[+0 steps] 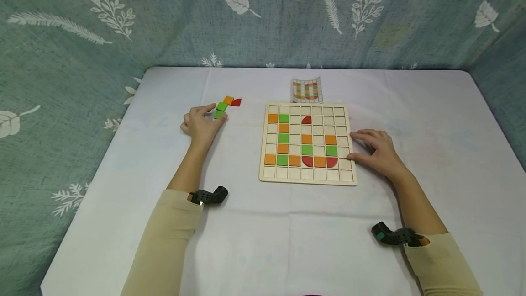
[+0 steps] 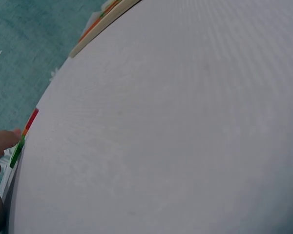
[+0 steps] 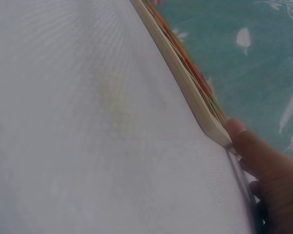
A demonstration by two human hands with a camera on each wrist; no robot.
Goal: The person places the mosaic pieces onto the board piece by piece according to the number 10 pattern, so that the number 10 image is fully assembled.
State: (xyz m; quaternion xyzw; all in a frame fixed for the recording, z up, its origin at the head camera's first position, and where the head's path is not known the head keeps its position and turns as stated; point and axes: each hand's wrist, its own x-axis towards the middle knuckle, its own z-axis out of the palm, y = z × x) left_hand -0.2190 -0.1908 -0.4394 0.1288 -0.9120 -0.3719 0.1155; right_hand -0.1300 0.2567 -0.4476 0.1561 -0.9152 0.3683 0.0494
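Observation:
In the head view my left hand (image 1: 200, 124) is at a small cluster of loose tiles left of the board. Its thumb and index finger pinch a green square tile (image 1: 219, 114). Touching that tile is a second green tile (image 1: 222, 106), then an orange tile (image 1: 228, 100) and a red quarter-circle tile (image 1: 236, 102). My right hand (image 1: 380, 152) rests its thumb and index fingertip against the right edge of a wooden grid board (image 1: 308, 182). In the right wrist view the thumb (image 3: 237, 129) lies at the board's corner.
Orange, green and red tiles fill several cells of the board. A patterned card (image 1: 307, 90) leans slightly curled just behind the board's far edge. The white table (image 1: 246, 241) meets a green leaf-print curtain (image 1: 267, 22) at its back edge.

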